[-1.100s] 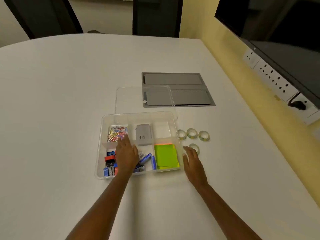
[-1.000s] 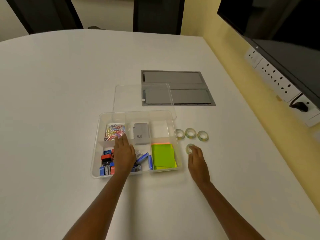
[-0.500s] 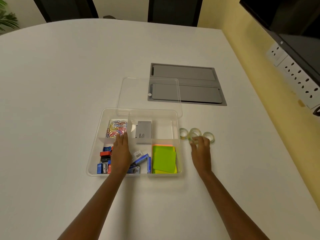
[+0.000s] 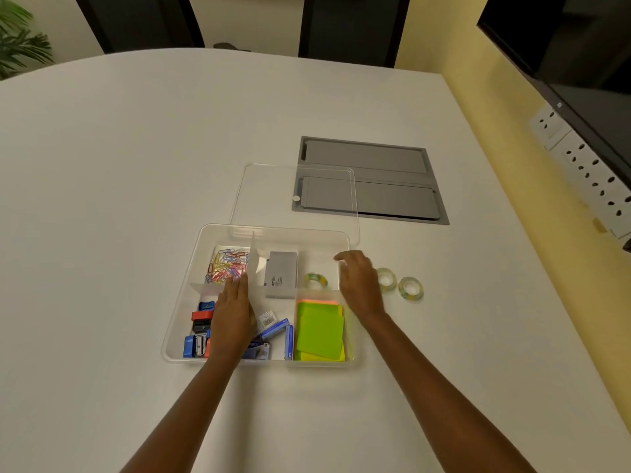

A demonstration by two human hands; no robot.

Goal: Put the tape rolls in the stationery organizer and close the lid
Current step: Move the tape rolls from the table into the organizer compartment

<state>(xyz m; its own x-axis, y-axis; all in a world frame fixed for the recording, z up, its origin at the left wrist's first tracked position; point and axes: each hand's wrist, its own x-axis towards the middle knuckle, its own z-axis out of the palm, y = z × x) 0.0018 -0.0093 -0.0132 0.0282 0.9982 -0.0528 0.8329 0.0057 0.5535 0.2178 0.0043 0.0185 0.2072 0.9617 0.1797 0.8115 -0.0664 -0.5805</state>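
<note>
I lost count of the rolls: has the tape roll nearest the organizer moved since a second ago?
Yes. That tape roll went left, off the table into the organizer back-right compartment, above the green notes.

One readable mark here: the grey box (image 4: 281, 275) in the organizer's back middle compartment carries a word running sideways that looks like "amlin", with smaller lines beside it too tiny to read. A barcode label (image 4: 268, 319) shows, digits illegible.
</note>
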